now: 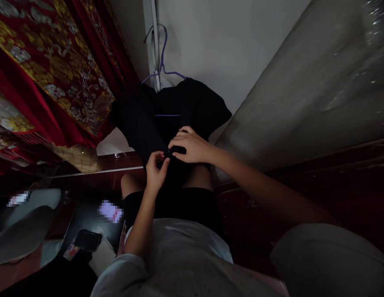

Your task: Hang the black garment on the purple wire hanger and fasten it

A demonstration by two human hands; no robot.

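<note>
A black shirt (148, 119) hangs on a purple hanger (162, 62) against the white wall in front of me. My right hand (192, 146) is closed on the shirt's front edge near its middle, fingers pinching the dark cloth. My left hand (156, 167) sits just below and left of it, fingers curled in a pinch at the same spot on the shirt. What the fingertips grip between them is too dark to make out beyond the cloth. Both forearms reach up from my light-coloured top.
A red and gold patterned cloth (40, 62) hangs at the left. A grey slanted panel (303, 90) fills the right. A dark phone (88, 240) and small packets lie on a dark surface at the lower left, beside a grey object (24, 222).
</note>
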